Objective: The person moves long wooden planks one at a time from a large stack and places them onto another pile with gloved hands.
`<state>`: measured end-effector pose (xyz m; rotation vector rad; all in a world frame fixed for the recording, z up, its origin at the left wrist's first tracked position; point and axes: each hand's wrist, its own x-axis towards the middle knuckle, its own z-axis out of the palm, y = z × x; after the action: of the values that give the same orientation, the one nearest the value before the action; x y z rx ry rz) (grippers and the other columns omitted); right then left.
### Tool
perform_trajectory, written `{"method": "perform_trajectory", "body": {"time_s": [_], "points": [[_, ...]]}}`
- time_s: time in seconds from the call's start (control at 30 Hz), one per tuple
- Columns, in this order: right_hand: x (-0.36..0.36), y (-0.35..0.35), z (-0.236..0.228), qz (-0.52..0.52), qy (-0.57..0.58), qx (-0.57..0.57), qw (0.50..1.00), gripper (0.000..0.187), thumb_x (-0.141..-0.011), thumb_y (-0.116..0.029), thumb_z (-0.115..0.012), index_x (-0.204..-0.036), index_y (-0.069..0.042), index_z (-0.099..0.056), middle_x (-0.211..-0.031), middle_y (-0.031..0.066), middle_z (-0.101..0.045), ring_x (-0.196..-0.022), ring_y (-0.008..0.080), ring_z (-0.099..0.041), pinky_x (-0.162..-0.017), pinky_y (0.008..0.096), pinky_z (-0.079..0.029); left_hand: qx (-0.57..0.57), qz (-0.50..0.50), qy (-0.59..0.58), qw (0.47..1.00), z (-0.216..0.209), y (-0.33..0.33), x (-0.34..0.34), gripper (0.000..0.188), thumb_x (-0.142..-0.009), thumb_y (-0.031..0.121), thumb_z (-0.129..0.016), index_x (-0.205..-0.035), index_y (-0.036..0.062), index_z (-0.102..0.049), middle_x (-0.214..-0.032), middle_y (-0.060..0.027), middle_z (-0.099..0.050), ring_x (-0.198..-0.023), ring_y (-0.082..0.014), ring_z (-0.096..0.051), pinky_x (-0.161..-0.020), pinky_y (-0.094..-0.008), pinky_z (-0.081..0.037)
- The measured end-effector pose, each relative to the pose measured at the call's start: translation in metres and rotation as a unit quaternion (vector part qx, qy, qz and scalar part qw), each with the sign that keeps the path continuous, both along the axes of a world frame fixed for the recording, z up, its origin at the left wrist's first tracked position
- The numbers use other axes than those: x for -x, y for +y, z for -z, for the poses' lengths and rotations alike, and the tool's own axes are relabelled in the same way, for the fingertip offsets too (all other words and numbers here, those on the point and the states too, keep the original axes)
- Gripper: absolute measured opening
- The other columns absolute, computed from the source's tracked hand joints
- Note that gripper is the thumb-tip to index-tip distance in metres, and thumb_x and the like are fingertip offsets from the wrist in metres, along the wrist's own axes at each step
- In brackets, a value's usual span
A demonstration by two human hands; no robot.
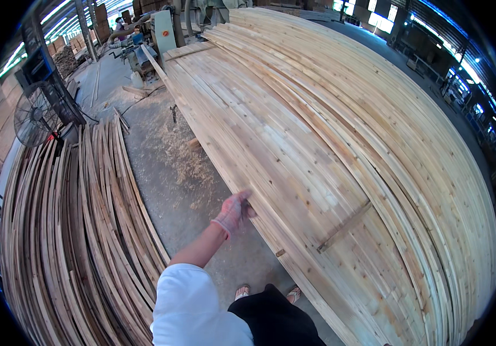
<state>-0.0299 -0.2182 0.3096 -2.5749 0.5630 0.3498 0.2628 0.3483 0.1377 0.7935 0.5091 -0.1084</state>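
My left hand [235,214], in a thin pale glove, reaches out from a white sleeve. Its fingers are bent round the near edge of a long pale wooden strip [271,237], the index side slightly blurred. This strip runs lengthwise along the left side of a wide stack of planed boards [294,167], from the machine end toward my body. A short crosswise stick [343,228] lies on top of the boards, and another crosspiece [190,51] lies at the far end. My right hand does not show.
Many long, rough strips [86,242] lie in a pile at my left. Sawdust [187,164] covers the floor between pile and stack. A fan [35,113] stands at the left, a machine with a pale panel [163,32] beyond the far end. My feet [242,291] are beside the stack.
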Motion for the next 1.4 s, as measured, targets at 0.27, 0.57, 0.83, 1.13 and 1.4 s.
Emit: {"method": "perform_trajectory", "body": {"time_s": [0.27,0.57,0.83,1.13,1.4], "points": [[-0.083,0.118,0.055,-0.015,-0.105,-0.042,0.993,0.047,-0.088,-0.043,-0.062,-0.072,0.001,-0.063,-0.06,0.0141,-0.057,-0.058,0.0252,-0.051,-0.057,0.0382,-0.041,0.083,-0.102,-0.065,0.989,0.034,0.065,-0.053,0.038,-0.095,0.029,-0.055,-0.122,0.003,-0.051,-0.113,-0.0133,-0.064,-0.102,-0.0253,-0.064,-0.09,-0.0449,-0.053],[-0.177,0.214,0.095,-0.172,-0.023,-0.085,0.981,0.05,-0.087,-0.054,-0.051,-0.106,-0.012,-0.068,-0.092,0.0157,-0.069,-0.086,0.0313,-0.067,-0.076,0.0401,-0.052,0.067,0.515,-0.043,0.853,0.064,-0.149,0.103,0.043,-0.094,0.024,-0.053,-0.131,0.0037,-0.049,-0.131,-0.0143,-0.053,-0.12,-0.0214,-0.051,-0.098,-0.0349,-0.043],[-0.164,0.181,0.132,-0.307,-0.03,0.052,0.95,0.043,-0.085,-0.046,-0.054,-0.11,-0.012,-0.062,-0.091,0.0131,-0.068,-0.089,0.0319,-0.064,-0.091,0.0449,-0.044,0.188,0.428,0.12,0.876,0.076,-0.132,0.072,0.035,-0.085,0.018,-0.062,-0.115,0.0012,-0.059,-0.103,-0.0119,-0.063,-0.082,-0.019,-0.059,-0.061,-0.0281,-0.052],[-0.039,0.014,0.109,0.022,0.124,0.013,0.992,0.056,-0.086,-0.06,-0.044,-0.097,-0.011,-0.07,-0.094,0.013,-0.069,-0.094,0.0298,-0.065,-0.09,0.0419,-0.045,0.003,0.102,0.019,0.995,0.041,-0.053,0.047,0.026,-0.089,0.039,-0.052,-0.088,0.0128,-0.056,-0.072,-0.002,-0.053,-0.072,-0.0195,-0.052,-0.077,-0.0389,-0.043],[-0.109,0.122,0.189,-0.184,0.0,-0.103,0.977,0.033,-0.087,-0.041,-0.052,-0.098,-0.012,-0.064,-0.09,0.0121,-0.066,-0.089,0.0339,-0.064,-0.077,0.0443,-0.05,0.045,0.296,0.108,0.948,0.14,-0.118,0.1,0.037,-0.089,0.041,-0.049,-0.112,0.0131,-0.057,-0.091,-0.0052,-0.057,-0.097,-0.0234,-0.051,-0.095,-0.0506,-0.039]]}}
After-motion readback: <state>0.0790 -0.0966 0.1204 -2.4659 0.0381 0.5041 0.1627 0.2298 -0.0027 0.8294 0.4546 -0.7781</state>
